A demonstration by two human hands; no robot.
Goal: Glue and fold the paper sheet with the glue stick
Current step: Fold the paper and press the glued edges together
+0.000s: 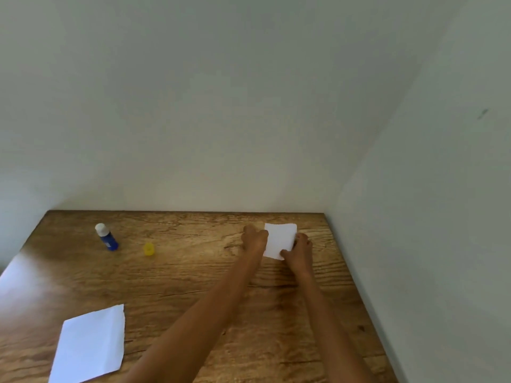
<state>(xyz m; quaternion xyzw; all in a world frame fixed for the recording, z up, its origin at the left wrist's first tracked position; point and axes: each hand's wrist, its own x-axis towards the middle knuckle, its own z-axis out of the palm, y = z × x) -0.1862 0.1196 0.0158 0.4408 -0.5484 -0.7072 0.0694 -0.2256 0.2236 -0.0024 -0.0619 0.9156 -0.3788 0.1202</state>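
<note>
White paper (279, 240); blue glue stick (109, 239); yellow cap (148, 249); brown wood-grain table (193, 272).

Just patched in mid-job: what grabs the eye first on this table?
Both hands, left hand and right hand, hold a small white folded paper piece at the far right of the brown wooden table. Far left lies a blue glue stick with a white tip, its yellow cap apart beside it; a larger white paper sheet lies near left.
</note>
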